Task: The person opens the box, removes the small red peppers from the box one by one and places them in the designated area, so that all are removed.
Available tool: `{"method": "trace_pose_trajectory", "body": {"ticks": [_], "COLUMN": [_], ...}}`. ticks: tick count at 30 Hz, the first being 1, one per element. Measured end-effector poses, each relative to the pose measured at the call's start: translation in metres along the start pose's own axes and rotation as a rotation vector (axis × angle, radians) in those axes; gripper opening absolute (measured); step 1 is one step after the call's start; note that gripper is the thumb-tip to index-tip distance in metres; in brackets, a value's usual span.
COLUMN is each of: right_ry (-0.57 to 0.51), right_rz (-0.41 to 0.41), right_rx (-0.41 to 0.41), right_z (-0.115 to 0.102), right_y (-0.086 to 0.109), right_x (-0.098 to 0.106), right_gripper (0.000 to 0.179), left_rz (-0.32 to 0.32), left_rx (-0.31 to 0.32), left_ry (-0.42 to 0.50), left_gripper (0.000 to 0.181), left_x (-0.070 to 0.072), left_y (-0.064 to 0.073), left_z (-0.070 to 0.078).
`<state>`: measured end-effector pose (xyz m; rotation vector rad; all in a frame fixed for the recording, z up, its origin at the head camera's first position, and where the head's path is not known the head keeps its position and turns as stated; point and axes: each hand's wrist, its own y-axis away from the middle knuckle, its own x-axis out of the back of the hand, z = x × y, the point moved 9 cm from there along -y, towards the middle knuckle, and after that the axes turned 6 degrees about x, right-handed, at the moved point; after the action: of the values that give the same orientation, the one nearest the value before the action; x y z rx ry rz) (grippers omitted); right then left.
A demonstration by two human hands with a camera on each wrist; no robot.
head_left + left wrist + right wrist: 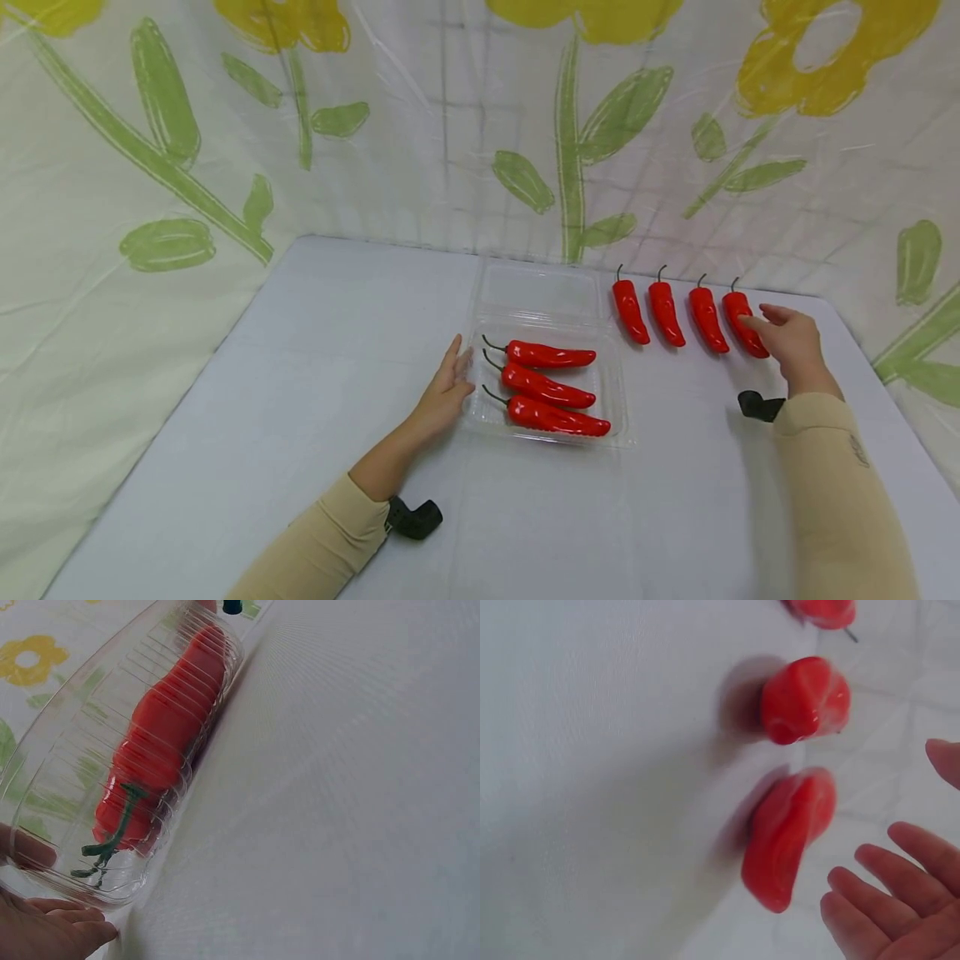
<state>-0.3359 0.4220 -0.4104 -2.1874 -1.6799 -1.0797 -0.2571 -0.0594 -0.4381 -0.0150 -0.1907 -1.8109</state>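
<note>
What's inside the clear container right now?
Three red peppers lie side by side in the clear container, stems toward the left hand. The patches of its floor directly beneath them are hidden.

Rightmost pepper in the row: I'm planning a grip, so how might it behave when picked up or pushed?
The pepper looks glossy, so it may be slippery. Its rounded, tapering body could roll in a curve if the right hand nudges it. Plump and unwrinkled, it is probably fairly stiff.

No text, number or brand can be read here. On the right sleeve (840, 508) there is a grey mark (858, 451), too small for reading.
</note>
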Motion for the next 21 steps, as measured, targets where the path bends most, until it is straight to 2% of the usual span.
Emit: {"method": "trace_pose_trajectory", "body": {"ticks": [7,16,21], "right_ry": [0.002,-0.021,-0.058], "right_rz": [-0.004,0.004,0.015], "right_rx": [0.048,0.103,0.114], "right_z": [-0.009,-0.022,-0.022], "right_y": [0.020,0.046,0.054], "right_x": [-0.005,-0.010,-0.012], "right_gripper": [0.089,0.083,0.085], "left_rz": [-0.003,0.009,0.001], "left_rx": [-0.005,0.003,0.001], "left_ry": [0.004,-0.017,-0.007], "left_gripper": [0.073,0.072,0.072], "left_x": [-0.001,0.000,0.000], "left_y": [0.000,0.000,-0.001], "left_z": [0.001,0.000,0.000]}}
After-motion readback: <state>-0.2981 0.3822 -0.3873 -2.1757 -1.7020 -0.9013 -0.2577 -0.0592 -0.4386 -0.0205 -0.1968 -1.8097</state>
